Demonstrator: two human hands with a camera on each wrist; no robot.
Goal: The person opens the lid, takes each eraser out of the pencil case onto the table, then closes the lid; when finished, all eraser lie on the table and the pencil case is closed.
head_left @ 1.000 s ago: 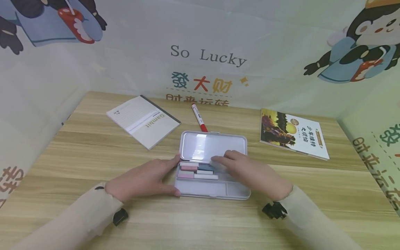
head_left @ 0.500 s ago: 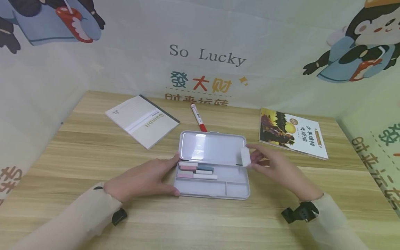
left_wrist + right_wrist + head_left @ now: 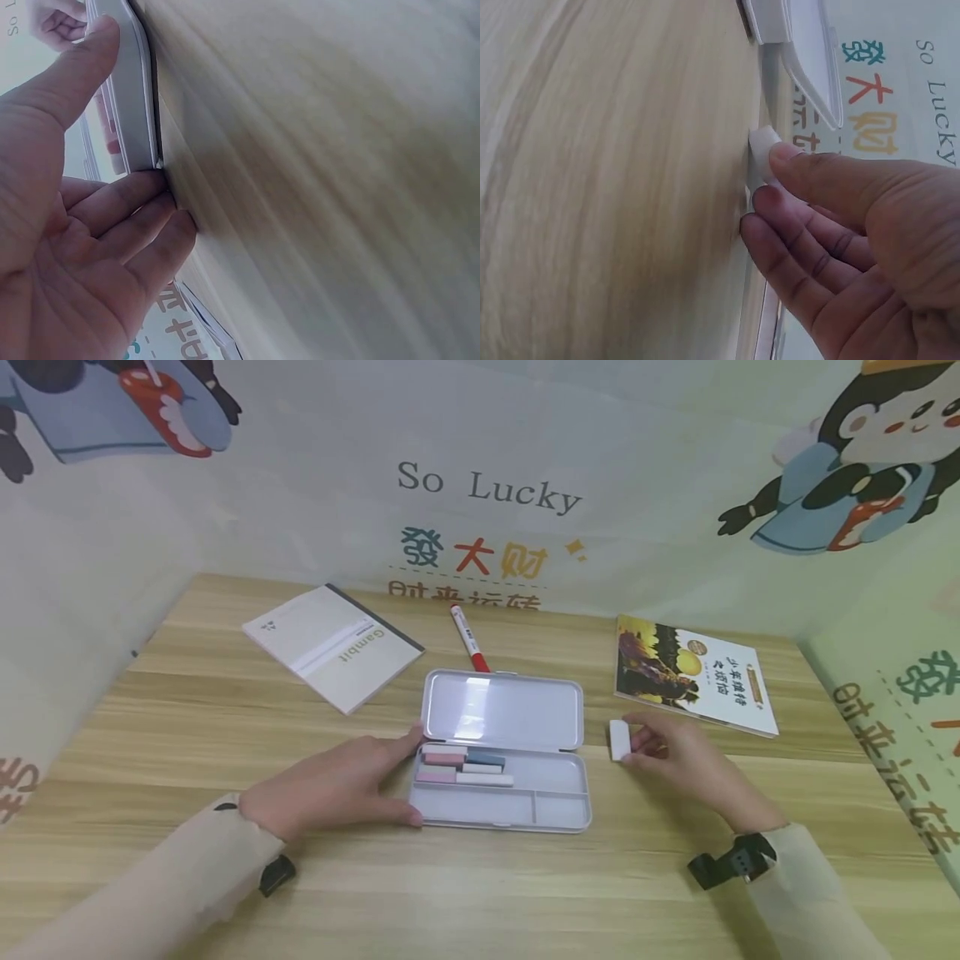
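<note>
A white pencil case (image 3: 472, 808) lies with its lid laid back on the table. In its back compartment are several small blocks in white, pink, lilac and blue. At the case's left side my left hand (image 3: 330, 785) rests, thumb by the front corner and fingers by the hinge end. The left wrist view shows its thumb (image 3: 101, 45) against the case wall. To the right of the case, my right hand (image 3: 678, 760) pinches a white eraser (image 3: 619, 741) between thumb and fingers, low over the table. In the right wrist view the eraser (image 3: 763, 150) stands on edge.
Behind the case lies a white marker (image 3: 467, 631) with a red cap. A notebook (image 3: 337, 647) marked "Gambit" is at the back left. At the back right is a picture-covered book (image 3: 693, 672). A printed cloth (image 3: 315, 468) hangs behind the wooden table (image 3: 420, 902).
The right hand has moved from over the case's right part out to its right, taking the white eraser along. The left hand stays at the case's left side.
</note>
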